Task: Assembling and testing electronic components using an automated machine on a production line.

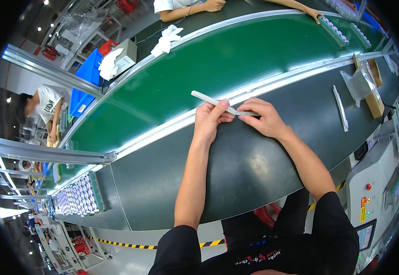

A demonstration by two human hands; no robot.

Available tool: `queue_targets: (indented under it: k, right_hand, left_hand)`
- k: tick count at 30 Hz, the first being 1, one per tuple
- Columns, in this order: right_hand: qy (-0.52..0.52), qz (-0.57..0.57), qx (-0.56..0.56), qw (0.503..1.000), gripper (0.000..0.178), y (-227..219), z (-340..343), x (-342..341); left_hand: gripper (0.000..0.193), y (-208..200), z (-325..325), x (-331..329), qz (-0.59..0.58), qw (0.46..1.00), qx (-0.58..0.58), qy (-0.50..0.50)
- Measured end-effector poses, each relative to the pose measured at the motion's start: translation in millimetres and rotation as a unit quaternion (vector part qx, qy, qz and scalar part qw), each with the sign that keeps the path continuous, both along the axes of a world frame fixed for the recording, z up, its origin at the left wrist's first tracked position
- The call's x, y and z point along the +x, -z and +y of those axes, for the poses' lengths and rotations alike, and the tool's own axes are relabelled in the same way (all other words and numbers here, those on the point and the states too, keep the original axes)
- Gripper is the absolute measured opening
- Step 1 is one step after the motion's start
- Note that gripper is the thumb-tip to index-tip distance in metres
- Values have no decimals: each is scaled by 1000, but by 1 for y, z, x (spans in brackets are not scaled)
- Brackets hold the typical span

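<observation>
A bundle of thin white strips (204, 97) rests in my left hand (208, 120), thumb pressed on top and fingers curled beneath. Its far-left end sticks out past the thumb over the edge of the green belt. My right hand (264, 118) pinches the other part of the strips (247, 113) between thumb and fingers. Where the two parts meet between my hands there is an angle; I cannot tell whether it is one bent bundle or two. Both hands are above the far edge of the dark table (162, 183).
A green conveyor belt (162, 91) runs beyond the table. At right lie a white strip bundle (340, 107), a clear plastic bag (359, 85) and a cardboard box (374, 103). Cell-like blocks (80, 195) stand at left. Across the belt, a co-worker's hand (313, 13) touches a similar block (334, 32).
</observation>
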State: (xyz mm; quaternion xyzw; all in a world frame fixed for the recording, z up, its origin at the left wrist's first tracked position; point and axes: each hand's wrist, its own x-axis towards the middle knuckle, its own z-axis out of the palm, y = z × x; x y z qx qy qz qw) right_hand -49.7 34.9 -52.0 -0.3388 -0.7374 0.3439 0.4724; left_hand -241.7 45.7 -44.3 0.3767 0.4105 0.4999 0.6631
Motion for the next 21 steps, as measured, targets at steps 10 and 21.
queue_targets:
  k: [10, 21]
  right_hand:
    - [-97, -35, -39, 994, 16, -3, 0, 3]
    - [-24, -13, -70, 997, 17, -1, -5, -3]
  left_hand:
    - [24, -2, 1, -13, 76, 991, -6, 112]
    - [23, 1, 2, -8, 57, 994, -3, 92]
